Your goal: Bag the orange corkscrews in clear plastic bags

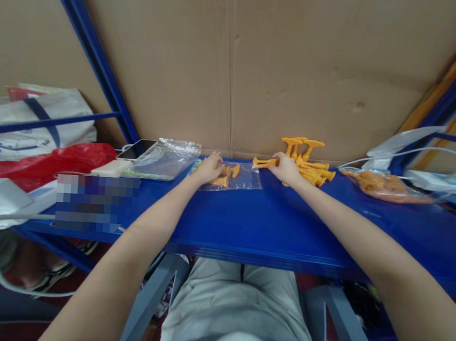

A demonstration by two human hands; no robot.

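My left hand (pixel 210 168) lies at the left end of a clear plastic bag (pixel 252 181), its fingers closed on the bag and partly hidden. Inside the bag are a few orange hammer-shaped plastic pieces (pixel 233 171). Further right, my right hand (pixel 286 167) grips an orange hammer-shaped piece (pixel 264 163) that points left toward the bag. A loose pile of the same orange pieces (pixel 315 171) sits just beside and behind my right hand, some standing with their T-shaped ends up.
Everything rests on a blue metal shelf (pixel 247 228) against a cardboard wall (pixel 295 77). On the left are flat clear bags (pixel 169 159), a phone (pixel 138 149), a red bag (pixel 58 162) and white cables. A filled bag of orange pieces (pixel 389 186) lies at right.
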